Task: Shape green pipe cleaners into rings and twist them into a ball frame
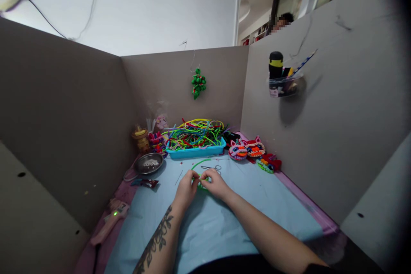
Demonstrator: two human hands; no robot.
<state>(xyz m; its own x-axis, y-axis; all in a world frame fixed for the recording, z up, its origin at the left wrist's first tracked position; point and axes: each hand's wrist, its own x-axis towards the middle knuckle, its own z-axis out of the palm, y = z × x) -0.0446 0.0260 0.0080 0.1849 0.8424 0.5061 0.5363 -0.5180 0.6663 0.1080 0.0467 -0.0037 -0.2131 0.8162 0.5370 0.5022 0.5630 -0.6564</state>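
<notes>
Two hands [186, 186] pinch green chenille-stem work [203, 187] in front of the blue tray [196, 152]; part-formed, I judge, one strand [202, 161] sticking out.

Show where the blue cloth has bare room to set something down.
Bare blue cloth: between the right forearm and pink border, between the forearms, and left of the left forearm below the brown wrapper. Crowded: the back, with metal dish, blue tray and colourful pieces; scissors lie beyond the right hand.

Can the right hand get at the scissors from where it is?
Probably yes: the scissors lie on the blue cloth just beyond the right hand, with nothing visible between, though its fingers seem busy with the green piece.
</notes>
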